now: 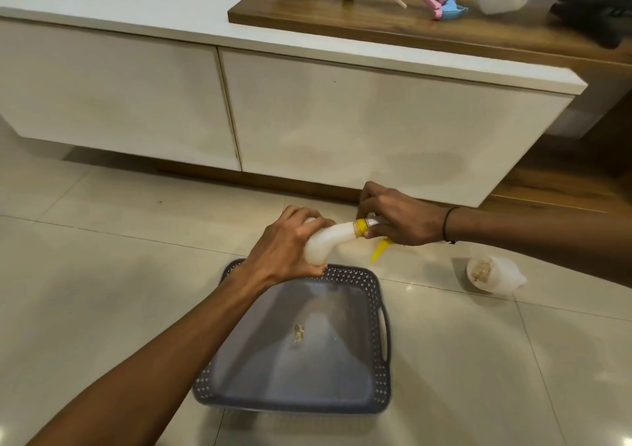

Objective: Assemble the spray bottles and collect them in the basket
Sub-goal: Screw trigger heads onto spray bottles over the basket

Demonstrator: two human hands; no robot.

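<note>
My left hand grips the bottle over the basket while my right hand pinches its yellow spray head, so I'm on the first; the basket holds none, others wait.

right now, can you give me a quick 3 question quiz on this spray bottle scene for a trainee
1. True or false: the grey basket already holds an assembled bottle.
2. Which hand grips the body of the white bottle? A) left hand B) right hand
3. Fill in: the collar at the held bottle's neck, the yellow collar, is pinched by the ____ hand.

Key: 1 false, no bottle lies in it. 2 A. 3 right.
</note>
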